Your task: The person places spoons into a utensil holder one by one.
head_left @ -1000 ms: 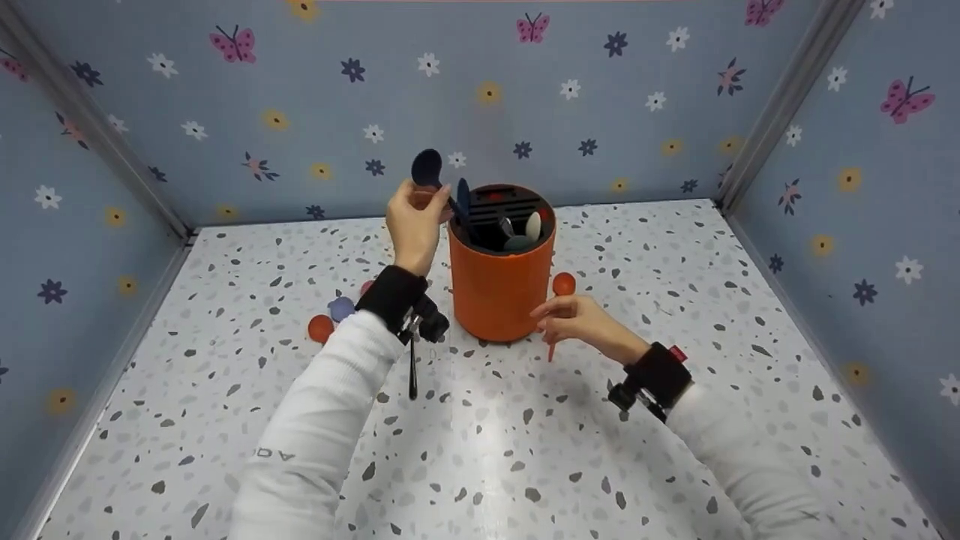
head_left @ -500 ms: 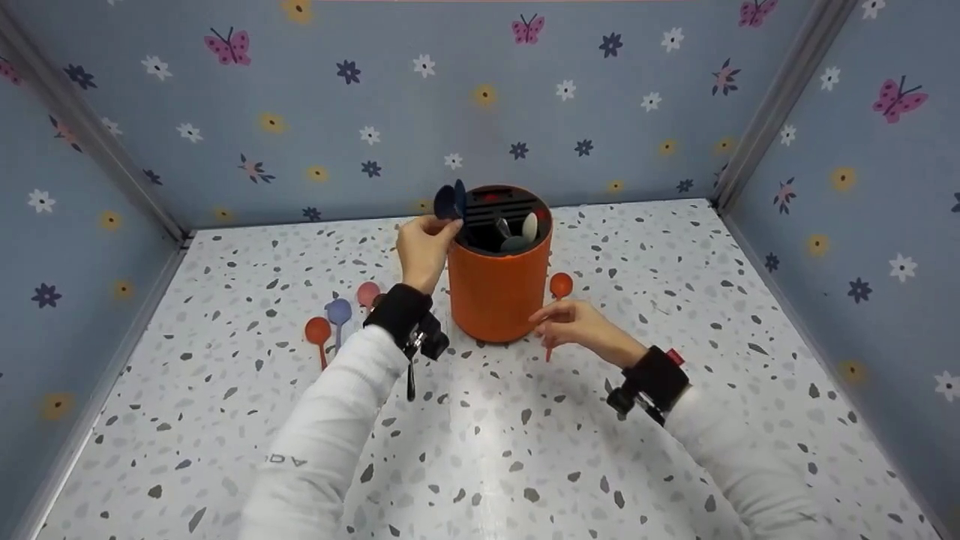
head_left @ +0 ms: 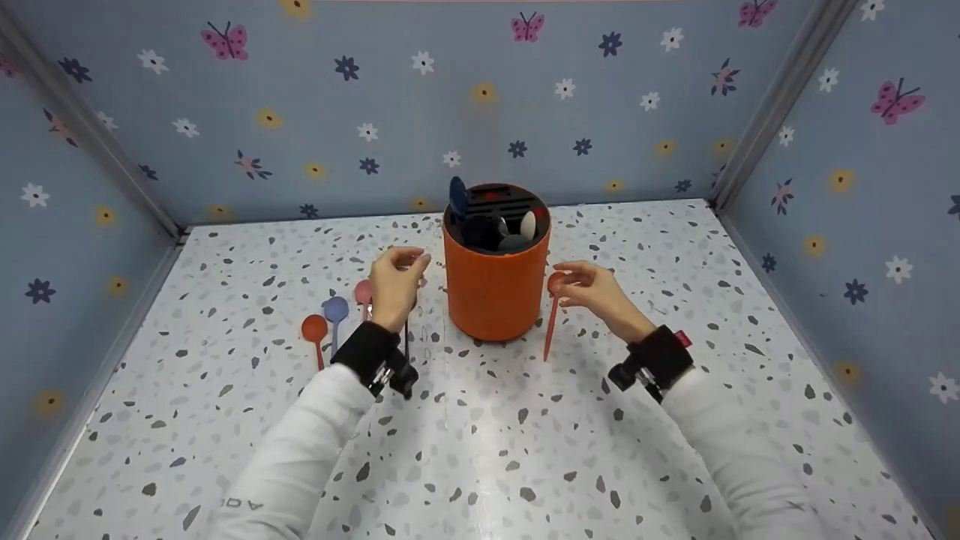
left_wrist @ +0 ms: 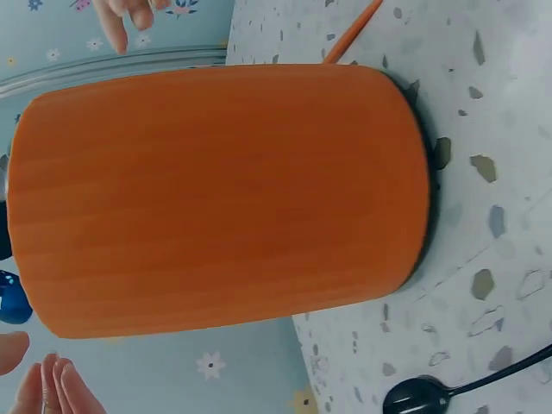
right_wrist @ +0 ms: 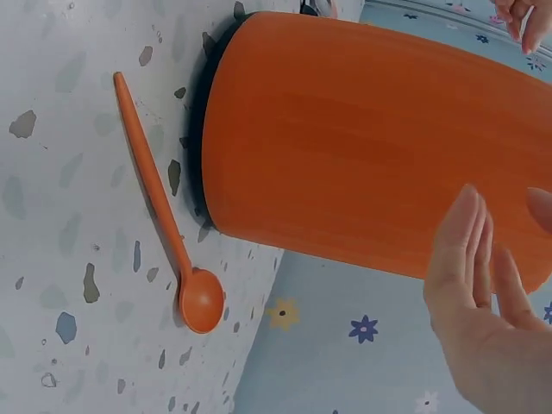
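Note:
An orange cylindrical utensil holder (head_left: 495,292) with a black slotted top stands upright mid-table. Out of its top show a dark blue spoon (head_left: 457,196), a cream spoon head (head_left: 528,225) and a grey-green one (head_left: 514,242). Left of the holder, my left hand (head_left: 397,285) hovers with relaxed fingers, holding nothing. Below it a black spoon (left_wrist: 418,397) lies on the table, its head hidden by the hand in the head view. My right hand (head_left: 600,292) is right of the holder, above an orange spoon (right_wrist: 203,300). The right wrist view shows its fingers apart from that spoon.
Left of my left hand lie a red-orange spoon (head_left: 315,328), a lilac spoon (head_left: 335,309) and a pink spoon (head_left: 363,292), partly covered by the hand or wrist. The speckled table (head_left: 480,450) is bounded by patterned panels (head_left: 420,112) at the back and sides.
My left hand lowered a dark blue spoon into the holder, let go, and moved down and left. My right hand rose slightly towards the orange spoon's head.

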Available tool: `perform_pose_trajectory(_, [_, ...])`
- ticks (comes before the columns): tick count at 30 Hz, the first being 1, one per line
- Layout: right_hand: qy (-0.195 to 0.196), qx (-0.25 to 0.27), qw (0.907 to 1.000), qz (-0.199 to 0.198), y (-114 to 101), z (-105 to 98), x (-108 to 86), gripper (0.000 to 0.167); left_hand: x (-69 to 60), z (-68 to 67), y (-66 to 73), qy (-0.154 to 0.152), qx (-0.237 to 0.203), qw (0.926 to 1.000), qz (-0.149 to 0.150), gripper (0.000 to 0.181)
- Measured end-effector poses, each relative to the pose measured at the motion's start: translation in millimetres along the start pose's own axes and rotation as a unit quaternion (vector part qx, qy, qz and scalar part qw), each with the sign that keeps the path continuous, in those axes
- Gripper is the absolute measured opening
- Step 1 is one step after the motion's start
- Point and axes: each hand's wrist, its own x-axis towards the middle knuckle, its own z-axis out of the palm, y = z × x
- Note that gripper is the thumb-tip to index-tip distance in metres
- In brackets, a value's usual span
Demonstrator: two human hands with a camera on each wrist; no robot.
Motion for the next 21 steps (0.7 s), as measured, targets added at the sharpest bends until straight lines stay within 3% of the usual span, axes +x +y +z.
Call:
perform_pose_trajectory(4, [0.009,-0.013,0.9997,0.019,1,4,11.9,0.073,-5.8,-3.1,-11.7,-0.012,-0.05,0.9979,-0.04,0.017])
perform_pose_trajectory(8, [0.013,-0.016,0.9997,0.015,1,14,26.7,0.09,-9.8,-7.5,-21.6,-0.018,-0.06,0.996,-0.065,0.018])
perform_pose_trajectory(14, [0.016,0.003,0.9998,0.01,7,29,39.1,0.1,-15.8,-18.7,-38.9,-0.029,-0.05,0.9933,-0.1,0.02])
perform_pose_trajectory(21, [0.04,0.007,0.9992,-0.004,13,32,39.6,0.102,-19.3,-31.8,-53.0,-0.048,-0.015,0.9907,-0.126,0.024])
